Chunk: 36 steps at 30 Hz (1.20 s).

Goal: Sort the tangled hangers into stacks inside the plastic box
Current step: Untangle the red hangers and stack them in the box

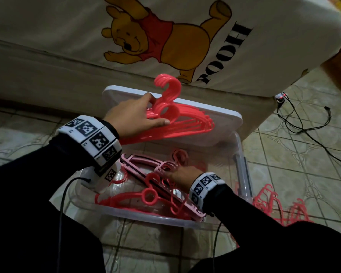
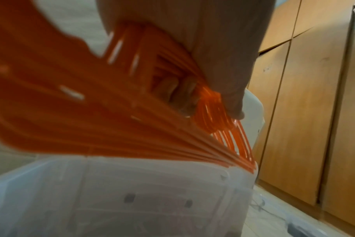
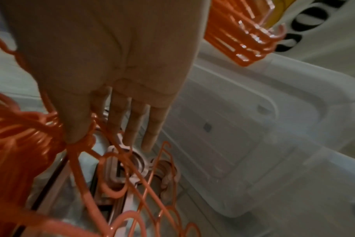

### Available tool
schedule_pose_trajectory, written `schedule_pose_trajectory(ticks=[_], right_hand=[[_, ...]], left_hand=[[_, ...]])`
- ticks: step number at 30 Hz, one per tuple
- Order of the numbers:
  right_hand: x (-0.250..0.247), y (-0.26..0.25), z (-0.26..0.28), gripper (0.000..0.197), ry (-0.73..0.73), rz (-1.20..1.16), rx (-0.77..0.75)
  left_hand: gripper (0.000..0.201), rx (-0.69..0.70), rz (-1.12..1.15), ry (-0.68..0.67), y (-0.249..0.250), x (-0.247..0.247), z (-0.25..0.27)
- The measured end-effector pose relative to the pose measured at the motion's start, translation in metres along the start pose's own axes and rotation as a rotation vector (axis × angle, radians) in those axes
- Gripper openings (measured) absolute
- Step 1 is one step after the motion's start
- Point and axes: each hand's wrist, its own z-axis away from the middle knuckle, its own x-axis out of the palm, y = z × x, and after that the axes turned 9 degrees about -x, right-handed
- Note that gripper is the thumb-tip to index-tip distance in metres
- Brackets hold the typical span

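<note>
My left hand grips a stack of coral-red hangers just below their hooks and holds it up over the far side of the clear plastic box. In the left wrist view the left hand's fingers curl through the stack of red hangers. My right hand reaches down into the box. Its fingers are straight and touch pale pink hangers, with the thumb against a loose red hanger. More red hangers and pale pink hangers lie tangled in the box.
The box's white lid leans behind it against a bed with a bear-print sheet. More red hangers lie on the tiled floor right of the box. Black cables trail at far right. Wooden cupboard doors stand beyond.
</note>
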Motion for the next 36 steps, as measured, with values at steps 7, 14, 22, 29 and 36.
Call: schedule_pose_trajectory(ticks=[7, 14, 22, 29, 36], right_hand=[[-0.017, 0.005, 0.009, 0.021, 0.088, -0.081, 0.020], [-0.067, 0.034, 0.042, 0.010, 0.357, -0.154, 0.121], [-0.101, 0.036, 0.071, 0.005, 0.779, -0.632, 0.122], [-0.116, 0.044, 0.084, 0.022, 1.143, -1.340, 0.144], [-0.120, 0.050, 0.088, 0.021, 1.372, -1.724, 0.236]], left_hand=[[0.071, 0.004, -0.018, 0.070, 0.000, 0.001, -0.001], [0.076, -0.018, 0.020, 0.158, 0.003, -0.005, -0.001], [0.075, -0.039, 0.173, 0.237, 0.004, -0.014, 0.001], [0.099, -0.085, 0.213, 0.205, 0.006, -0.020, 0.007], [0.102, -0.086, 0.246, 0.204, 0.008, -0.019, 0.010]])
